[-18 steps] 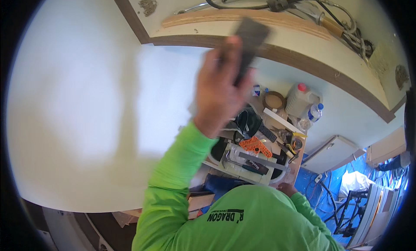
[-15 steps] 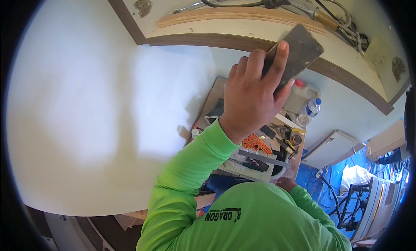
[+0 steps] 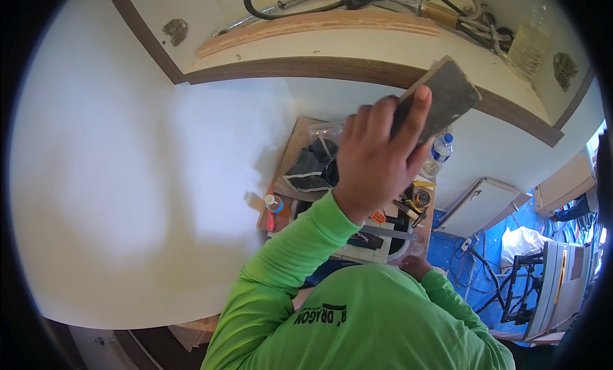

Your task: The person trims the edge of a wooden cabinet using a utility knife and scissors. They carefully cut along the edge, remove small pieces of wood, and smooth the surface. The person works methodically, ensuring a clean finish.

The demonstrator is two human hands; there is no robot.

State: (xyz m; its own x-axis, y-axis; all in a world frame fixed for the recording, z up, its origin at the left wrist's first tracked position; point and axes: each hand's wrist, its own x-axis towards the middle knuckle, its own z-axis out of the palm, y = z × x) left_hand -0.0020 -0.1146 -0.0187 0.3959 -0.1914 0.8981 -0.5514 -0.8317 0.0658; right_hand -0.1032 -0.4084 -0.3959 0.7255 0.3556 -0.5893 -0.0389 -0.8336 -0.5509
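Observation:
My left hand (image 3: 380, 162) is raised in front of me, its fingers and thumb closed around a sanding block (image 3: 447, 96), flat and rectangular with a dark grey face and a pale edge. In the picture the block overlaps the brown trim (image 3: 332, 67) along the front of a recessed cream shelf; whether it touches the trim I cannot tell. Low at my right side, my right hand (image 3: 416, 266) is beside the edge of a cluttered work table. Its fingers are too small and partly hidden to read.
On the shelf lie thin wooden strips (image 3: 319, 26) and hoses (image 3: 281, 12). Dark cloth (image 3: 313, 169), a small bottle (image 3: 274, 204), a water bottle (image 3: 438, 154) and a tape measure (image 3: 422, 198) crowd the table. A white panel (image 3: 479, 207) leans at right, near blue floor sheeting (image 3: 450, 258).
My left hand has carried the block rightward along the trim and a little nearer. The view has turned, so more of the dark cloth and the small bottle shows; the white jug is now hidden.

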